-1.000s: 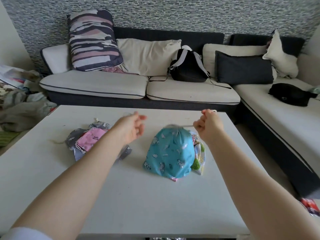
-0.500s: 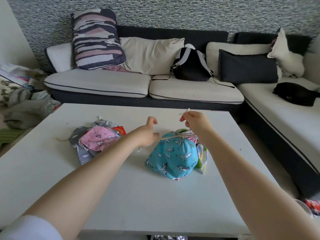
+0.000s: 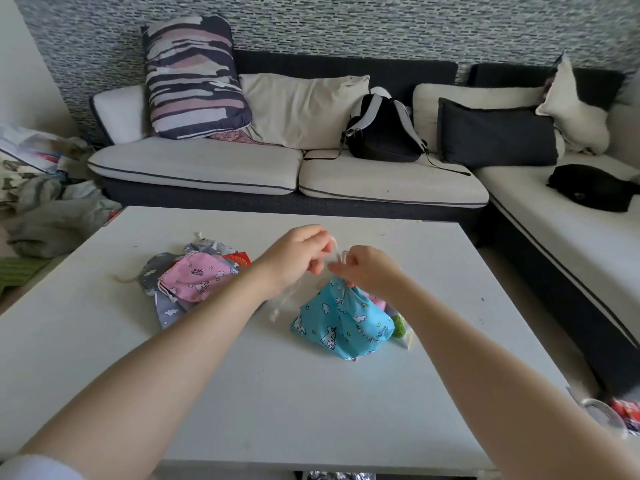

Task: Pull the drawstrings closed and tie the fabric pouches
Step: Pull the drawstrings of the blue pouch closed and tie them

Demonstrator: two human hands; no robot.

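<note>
So we've got the blue pouch [image 3: 343,323] sitting just right of center on the white table [image 3: 242,393], its top bunched up. Our left hand [image 3: 298,254] and right hand [image 3: 367,271] are close together right above its neck, each pinching a bit of the pale drawstring [image 3: 337,252], fingers curled; a loose end hangs down blurry under the left wrist. Left of center sits the pink pouch [image 3: 197,278] on top of a grey one [image 3: 166,310]. Backpack [image 3: 384,133] on the sofa [image 3: 207,168] up top.

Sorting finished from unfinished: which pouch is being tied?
The blue unicorn pouch; both hands work its cord, while the pink pouch lies untouched.
</note>
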